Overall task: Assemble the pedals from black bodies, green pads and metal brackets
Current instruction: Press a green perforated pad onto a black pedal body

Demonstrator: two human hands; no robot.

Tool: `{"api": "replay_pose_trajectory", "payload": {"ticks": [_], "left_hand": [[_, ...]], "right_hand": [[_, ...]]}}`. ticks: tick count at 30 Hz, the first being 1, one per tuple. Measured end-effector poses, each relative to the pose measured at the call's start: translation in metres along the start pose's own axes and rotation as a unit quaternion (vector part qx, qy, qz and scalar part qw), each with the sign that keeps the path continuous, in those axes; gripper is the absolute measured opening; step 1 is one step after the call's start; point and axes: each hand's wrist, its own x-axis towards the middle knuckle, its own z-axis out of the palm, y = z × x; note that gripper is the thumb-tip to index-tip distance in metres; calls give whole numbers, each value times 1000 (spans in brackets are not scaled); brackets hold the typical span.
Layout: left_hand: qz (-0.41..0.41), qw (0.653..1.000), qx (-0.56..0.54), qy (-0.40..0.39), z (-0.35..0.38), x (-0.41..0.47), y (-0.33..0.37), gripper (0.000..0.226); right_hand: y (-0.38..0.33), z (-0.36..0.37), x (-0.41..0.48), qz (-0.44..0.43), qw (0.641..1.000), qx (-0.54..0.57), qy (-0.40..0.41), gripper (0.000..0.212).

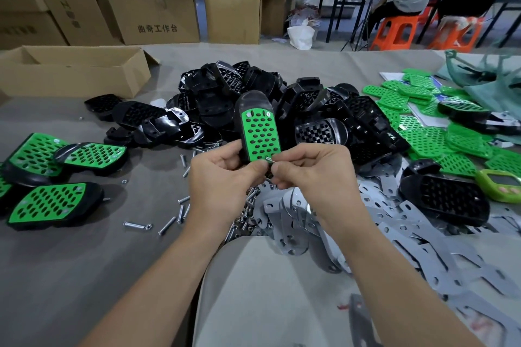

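Note:
A pedal [259, 127], black body with a green pad on it, stands upright in front of me. My left hand [222, 175] grips its lower end. My right hand [310, 169] pinches a small metal screw [269, 160] at the pad's lower right corner. Behind the pedal lies a heap of black bodies [282, 98]. Loose green pads [423, 132] are spread at the right. Grey metal brackets [394, 234] lie in a pile at the lower right. Three finished pedals [56, 166] rest at the left.
Loose screws [169, 222] and nuts are scattered on the grey work surface near my hands. An open cardboard box [73, 70] sits at the back left, stacked cartons behind it. A green bag [485, 76] lies at the far right. People sit on orange stools in the background.

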Motion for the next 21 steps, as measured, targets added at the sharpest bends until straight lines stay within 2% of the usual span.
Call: {"api": "replay_pose_trajectory", "payload": {"ticks": [3, 6, 10, 12, 15, 17, 18, 21], "left_hand": [[15, 1000, 8, -5, -1, -1, 2, 35], [57, 997, 50, -19, -3, -2, 4, 42], [78, 995, 67, -12, -1, -5, 8, 49], [88, 993, 76, -3, -3, -5, 8, 52], [79, 992, 99, 6, -3, -5, 5, 57], [73, 987, 141, 14, 0, -6, 3, 57], [73, 984, 161, 17, 2, -8, 3, 54], [103, 970, 219, 12, 3, -12, 4, 54]], "right_hand": [[-2, -2, -1, 43, 995, 91, -24, 19], [-2, -1, -2, 51, 993, 104, -31, 17], [1, 3, -3, 14, 999, 21, 23, 16], [1, 4, -3, -13, 999, -45, 22, 18], [3, 6, -4, -61, 986, -152, 33, 22], [3, 8, -6, -66, 979, -186, 45, 21], [3, 8, -6, -46, 983, -170, 50, 21], [5, 5, -4, 47, 997, -23, 49, 20]]}}
